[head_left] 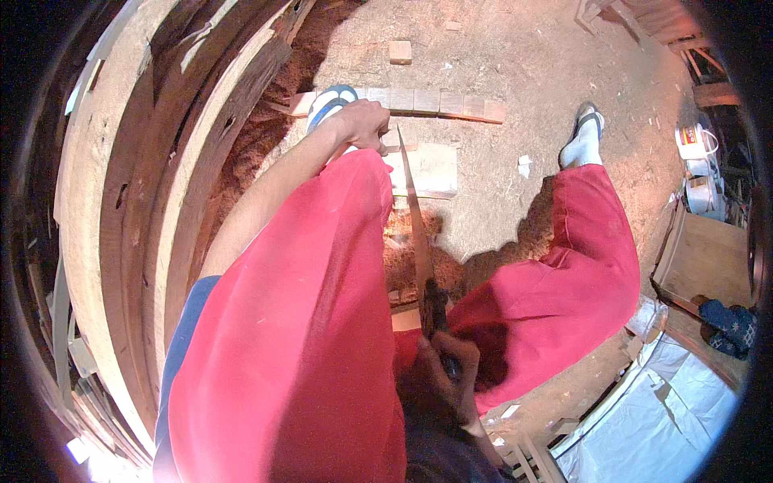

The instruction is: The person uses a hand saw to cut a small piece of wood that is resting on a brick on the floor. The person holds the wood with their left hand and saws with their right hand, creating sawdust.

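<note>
My right hand (455,366), low in the view, is closed round the dark handle of a handsaw (416,221). The long narrow blade points away from me, its tip close to my left hand (366,125). The left hand has its fingers curled beside my left foot, just past the knee; what they grip is hidden. Past it a long wooden strip (427,101), crossed by evenly spaced lines, lies on the ground under my sandalled left foot (332,101). Beneath the blade's far part is a flat pale wooden board (431,169).
Long rough timbers (129,201) are stacked on my left. A small wooden block (400,52) lies beyond the strip. On the right are a white bucket (694,142), a wooden panel (704,249) and white sheeting (644,423). Sawdust covers the ground.
</note>
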Tool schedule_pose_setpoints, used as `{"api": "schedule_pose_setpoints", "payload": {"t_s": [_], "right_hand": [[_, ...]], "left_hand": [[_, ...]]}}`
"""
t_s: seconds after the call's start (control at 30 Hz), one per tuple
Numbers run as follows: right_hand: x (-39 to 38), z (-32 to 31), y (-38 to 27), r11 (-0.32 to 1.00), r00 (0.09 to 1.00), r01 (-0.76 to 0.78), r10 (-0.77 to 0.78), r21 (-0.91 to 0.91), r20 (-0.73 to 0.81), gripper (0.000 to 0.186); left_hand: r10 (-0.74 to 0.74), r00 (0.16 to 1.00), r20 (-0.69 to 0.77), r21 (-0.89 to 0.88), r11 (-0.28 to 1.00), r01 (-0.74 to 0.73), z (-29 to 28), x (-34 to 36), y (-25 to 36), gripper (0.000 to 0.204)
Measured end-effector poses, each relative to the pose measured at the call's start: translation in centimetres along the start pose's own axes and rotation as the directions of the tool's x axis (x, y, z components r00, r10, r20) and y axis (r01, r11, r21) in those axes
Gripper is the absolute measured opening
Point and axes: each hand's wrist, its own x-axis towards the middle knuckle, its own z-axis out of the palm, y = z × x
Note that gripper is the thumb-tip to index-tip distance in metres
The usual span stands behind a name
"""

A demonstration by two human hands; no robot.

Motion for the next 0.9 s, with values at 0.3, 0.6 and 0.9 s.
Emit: {"api": "schedule_pose_setpoints", "payload": {"t_s": [0.3,0.6,0.9], "right_hand": [[-0.2,5.0,-1.6,0.994,0.889,-0.111,0.097,-0.007,-0.447,0.017],[3.4,3.4,-1.8,0.996,0.886,0.069,-0.084,-0.050,-0.456,0.032],[3.2,1.7,-3.9,0.979,0.959,-0.096,0.139,0.178,-0.248,0.031]], "left_hand": [[0.122,0.984,-0.128,-0.060,0.990,-0.130,0.8,0.0,-0.8,0.044],[0.139,0.987,-0.080,-0.017,0.990,-0.141,0.7,0.9,-0.5,0.050],[0.026,0.999,-0.043,-0.015,1.000,-0.027,1.1,1.3,-0.9,0.057]]}}
